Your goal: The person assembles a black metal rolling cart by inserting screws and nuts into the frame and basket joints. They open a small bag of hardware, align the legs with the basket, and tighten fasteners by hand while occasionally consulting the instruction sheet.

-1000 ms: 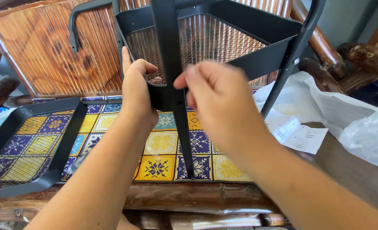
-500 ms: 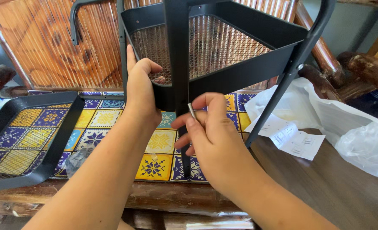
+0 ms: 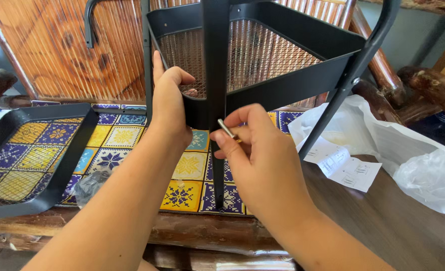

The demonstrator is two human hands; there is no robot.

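A small silver key, pinched in the right hand, meets the black metal post of a mesh basket, whose corner the left hand grips. The shelf frame stands on a patterned tile tabletop edged in rough wood, a second mesh tray and white plastic wrap nearby, before a bamboo screen.

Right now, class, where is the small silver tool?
In the head view, the small silver tool sits pinched in the right hand, just right of the black upright post, below the mesh basket.
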